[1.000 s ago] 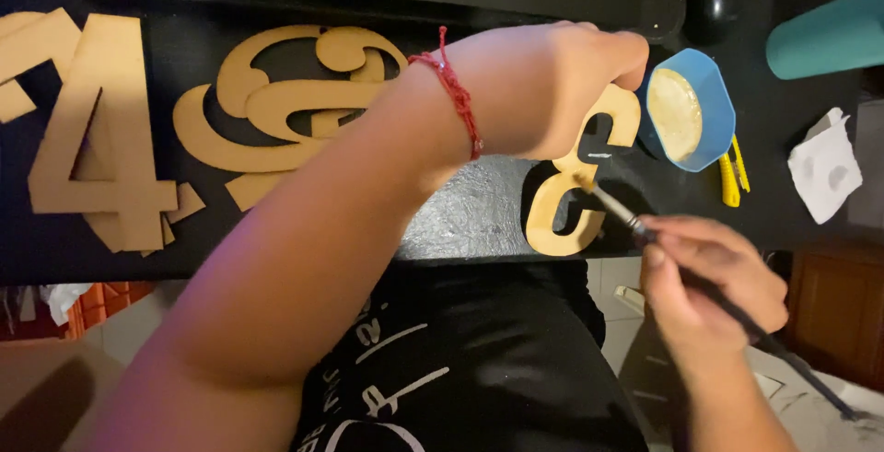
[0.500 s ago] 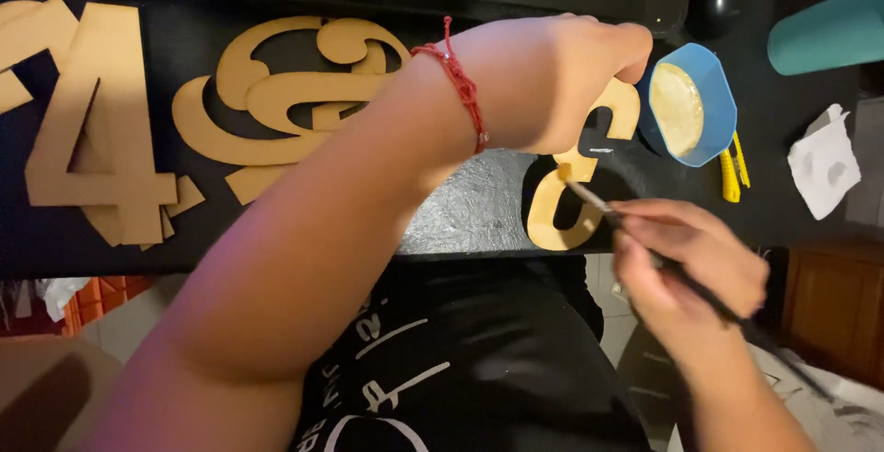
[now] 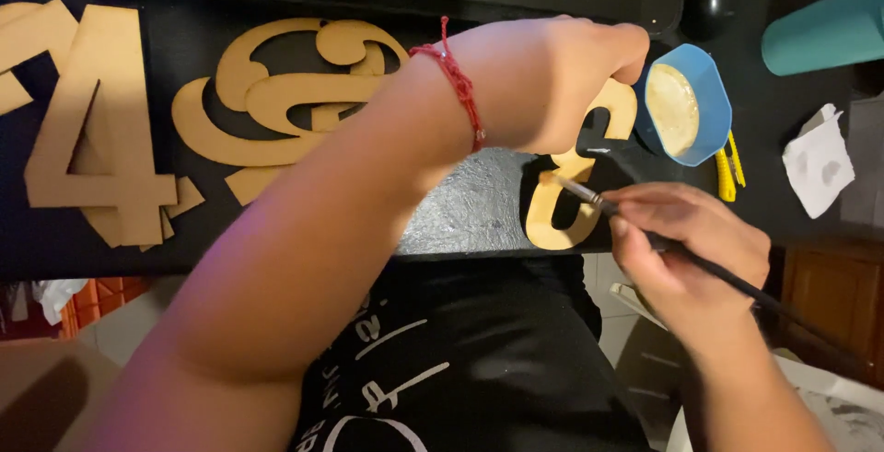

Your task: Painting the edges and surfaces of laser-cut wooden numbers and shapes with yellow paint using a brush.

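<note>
- The left hand (image 3: 552, 84) is reaching across the dark worktop (image 3: 460, 213), fingers curled and pinching the top of a wooden cutout (image 3: 571, 199) lying near the front edge; beside it sits a blue bowl (image 3: 686, 107) of pale paint.
- The right hand (image 3: 686, 240) is pinching a thin paintbrush (image 3: 645, 231) — bristles touching the cutout's middle.
- Other wooden shapes (image 3: 276, 93) are lying toward the left end.

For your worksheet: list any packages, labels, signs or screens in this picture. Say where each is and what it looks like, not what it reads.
No packages, labels or screens.
Cut-out sign shapes only:
Large tan figure cut-out, far left, flat on the dark table.
Tan curly cut-outs, stacked left of centre.
Tan cut-out piece, centre right, steadied by left hand, under the paintbrush in right hand.
</note>
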